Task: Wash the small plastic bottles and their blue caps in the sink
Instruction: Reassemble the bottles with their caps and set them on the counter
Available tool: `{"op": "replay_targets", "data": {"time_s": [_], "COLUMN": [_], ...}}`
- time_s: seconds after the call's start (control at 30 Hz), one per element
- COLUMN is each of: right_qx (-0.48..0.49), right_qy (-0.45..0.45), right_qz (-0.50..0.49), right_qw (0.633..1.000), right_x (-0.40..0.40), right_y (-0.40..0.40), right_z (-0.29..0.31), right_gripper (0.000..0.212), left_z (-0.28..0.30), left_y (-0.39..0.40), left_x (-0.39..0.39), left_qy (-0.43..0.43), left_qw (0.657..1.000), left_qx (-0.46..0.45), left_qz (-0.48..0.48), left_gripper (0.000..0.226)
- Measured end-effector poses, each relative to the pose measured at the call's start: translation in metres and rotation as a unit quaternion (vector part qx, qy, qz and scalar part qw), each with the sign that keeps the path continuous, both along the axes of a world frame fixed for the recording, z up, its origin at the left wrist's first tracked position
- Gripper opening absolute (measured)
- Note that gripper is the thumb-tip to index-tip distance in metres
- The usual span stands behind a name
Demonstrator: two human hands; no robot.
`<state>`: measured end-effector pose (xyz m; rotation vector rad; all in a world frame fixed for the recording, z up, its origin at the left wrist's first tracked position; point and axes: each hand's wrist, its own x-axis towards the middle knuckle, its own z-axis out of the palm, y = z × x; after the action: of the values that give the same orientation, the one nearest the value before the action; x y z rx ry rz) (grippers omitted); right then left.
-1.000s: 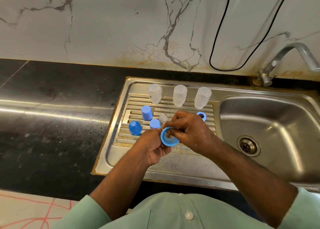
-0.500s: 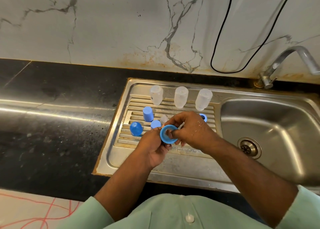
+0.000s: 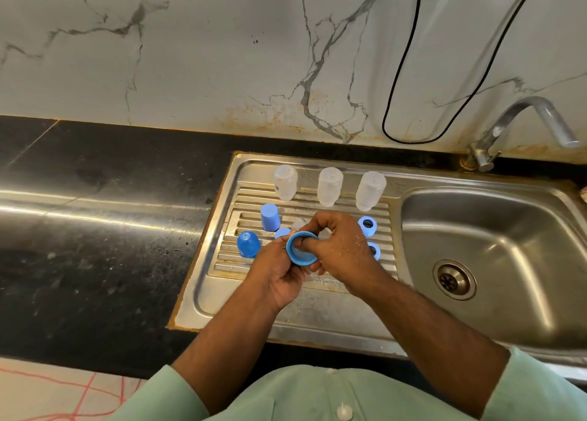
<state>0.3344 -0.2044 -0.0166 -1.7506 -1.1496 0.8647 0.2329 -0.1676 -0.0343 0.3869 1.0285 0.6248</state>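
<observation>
Over the steel sink's drainboard (image 3: pixel 203 296), three clear bottles (image 3: pixel 330 187) stand inverted at the back, blue caps (image 3: pixel 270 217) beside them. My left hand (image 3: pixel 279 271) cups a blue ring cap (image 3: pixel 301 249); my right hand (image 3: pixel 343 249) has fingers inside it.

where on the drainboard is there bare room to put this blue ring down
The flat strip of the drainboard in front of the ribs, nearest the person, is bare. So is the black counter to its left. The ribbed middle is crowded: three bottles at the back, blue caps on both sides of the hands.
</observation>
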Motion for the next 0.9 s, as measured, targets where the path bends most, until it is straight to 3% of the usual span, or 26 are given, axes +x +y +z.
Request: {"op": "replay_targets", "data": {"time_s": [0.2, 0.3, 0.4, 0.53, 0.63, 0.73, 0.83, 0.9], "right_qx": [-0.031, -0.062, -0.039, 0.001, 0.000, 0.007, 0.013, -0.002], "right_qy": [-0.016, 0.063, 0.119, 0.123, 0.180, 0.165, 0.172, 0.192], "right_qz": [0.097, 0.099, 0.047, 0.002, 0.017, 0.020, 0.013, -0.005], "right_qw": [0.995, 0.991, 0.991, 0.992, 0.984, 0.986, 0.985, 0.981], "right_x": [0.010, 0.013, 0.014, 0.007, 0.007, 0.008, 0.013, 0.017], "right_y": [-0.004, -0.003, 0.000, 0.003, 0.001, 0.006, 0.014, 0.019], "right_z": [0.011, 0.020, 0.023, 0.022, 0.027, 0.029, 0.029, 0.027], "right_gripper": [0.008, 0.010, 0.016, 0.019, 0.017, 0.018, 0.019, 0.018], "left_z": [0.002, -0.001, 0.008, 0.010, 0.006, 0.008, 0.015, 0.017], "left_y": [0.005, 0.006, 0.014, 0.027, 0.026, 0.023, 0.028, 0.036], "left_x": [-0.007, -0.012, -0.024, -0.032, -0.026, -0.014, -0.007, -0.004], "left_qy": [0.001, 0.060, -0.007, -0.076, -0.094, -0.100, -0.085, 0.003], "left_qw": [0.998, 0.995, 0.991, 0.988, 0.989, 0.991, 0.993, 0.990], "left_qx": [-0.035, 0.011, 0.006, 0.032, 0.031, 0.018, 0.048, 0.129], "left_qz": [-0.046, -0.083, -0.134, -0.128, -0.107, -0.089, -0.070, -0.066], "left_gripper": [0.010, 0.011, 0.023, 0.034, 0.026, 0.012, 0.015, 0.012]}}
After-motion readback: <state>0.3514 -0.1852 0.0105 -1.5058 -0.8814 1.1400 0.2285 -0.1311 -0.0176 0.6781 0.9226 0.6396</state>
